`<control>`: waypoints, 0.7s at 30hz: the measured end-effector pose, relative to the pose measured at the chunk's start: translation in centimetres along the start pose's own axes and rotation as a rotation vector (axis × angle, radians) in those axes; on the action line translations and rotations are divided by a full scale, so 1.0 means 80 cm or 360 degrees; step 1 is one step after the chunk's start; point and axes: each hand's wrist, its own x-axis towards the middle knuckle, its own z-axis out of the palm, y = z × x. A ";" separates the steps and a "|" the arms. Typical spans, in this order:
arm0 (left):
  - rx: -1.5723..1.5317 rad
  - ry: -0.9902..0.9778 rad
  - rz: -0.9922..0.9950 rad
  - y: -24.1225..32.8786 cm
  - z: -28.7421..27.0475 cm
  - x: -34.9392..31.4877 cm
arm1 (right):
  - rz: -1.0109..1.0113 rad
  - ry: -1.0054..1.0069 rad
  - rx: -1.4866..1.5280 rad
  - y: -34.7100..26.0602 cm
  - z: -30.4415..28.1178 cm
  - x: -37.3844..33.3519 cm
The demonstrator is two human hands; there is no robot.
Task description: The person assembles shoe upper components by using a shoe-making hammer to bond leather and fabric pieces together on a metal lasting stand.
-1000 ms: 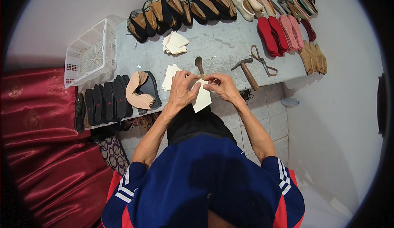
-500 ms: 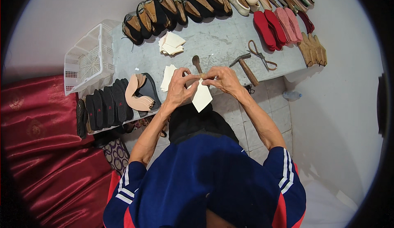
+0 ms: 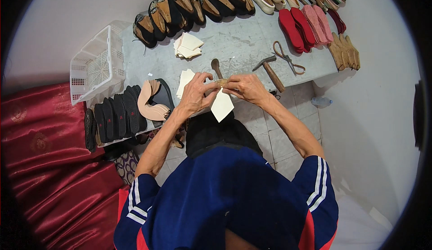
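Two bits in play: white card and tan bit, both btwn the hands at the near edge of the bench.

L hand curled, index reaching the tan bit's left end; thumb lies a little apart, by the card's left edge. Can't tell if it's pinching anything. R hand has fingertips bunched, looks to be pinching the tan bit's right end. Exact grip partly hidden.

Card hangs below the fingertips, corner down, over the dark trousers. How its top is held, can't tell.

Changed vs 1 s ago: more tan bit shows btwn the fingertips, R hand's off the card's upper corner, card hangs straighter, elbows a bit wider. Whole view's shifted slightly too. My read: fingers are now busy w/ the tan bit, card just dangling. What the bit's made of is too small to tell.

Spoon lies just beyond the fingers, handle running behind them. Small card pile just beside L hand, bigger card pile farther back. Hammer and scissors sit right of R hand, neither touched.
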 end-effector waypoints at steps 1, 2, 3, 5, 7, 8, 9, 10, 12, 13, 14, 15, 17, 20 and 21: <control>0.0006 -0.0041 0.0002 0.001 -0.002 0.001 | 0.0002 0.0000 0.0001 0.001 0.002 -0.002; 0.0007 -0.0041 0.0000 0.000 -0.002 0.002 | 0.0004 0.0005 -0.0001 0.001 0.004 -0.003; 0.0009 -0.0067 0.0009 -0.001 -0.003 0.003 | 0.0006 0.0009 -0.0004 0.001 0.006 -0.003; 0.0010 -0.0095 0.0021 -0.002 -0.004 0.005 | 0.0002 0.0017 -0.0036 -0.004 0.004 -0.007; 0.0035 -0.0112 0.0093 -0.004 -0.005 0.007 | 0.0002 0.0027 -0.0069 -0.010 0.004 -0.010; 0.0036 -0.0115 0.0097 -0.006 -0.006 0.007 | 0.0060 -0.0023 -0.0109 -0.014 0.005 -0.012; 0.0023 -0.0128 0.0128 -0.008 -0.006 0.007 | 0.0118 -0.0073 -0.0149 -0.017 0.005 -0.014; 0.0012 -0.0141 0.0159 -0.010 -0.007 0.007 | 0.0120 -0.0068 -0.0150 -0.021 0.004 -0.017; -0.0026 -0.0165 0.0116 -0.010 -0.009 0.006 | 0.0078 -0.0079 -0.0081 -0.022 -0.004 -0.018; -0.0066 -0.0190 0.0063 -0.009 -0.010 0.004 | 0.0073 -0.0073 -0.0086 -0.011 -0.004 -0.020; -0.0059 -0.0184 0.0067 -0.009 -0.008 0.001 | 0.0147 0.0180 -0.0073 0.007 -0.002 -0.025; -0.0062 -0.0078 0.0073 -0.009 -0.002 -0.003 | 0.0215 0.0430 -0.0052 0.029 0.003 -0.032; -0.0086 0.0152 0.0035 0.000 0.010 -0.013 | 0.0945 0.0628 -0.0131 0.093 0.035 -0.065; -0.0111 0.0316 -0.0138 0.021 0.036 -0.017 | 0.1354 0.0509 -0.0599 0.158 0.068 -0.132; -0.0090 0.0361 -0.0162 0.026 0.040 -0.019 | 0.1431 0.0354 -0.0522 0.164 0.073 -0.141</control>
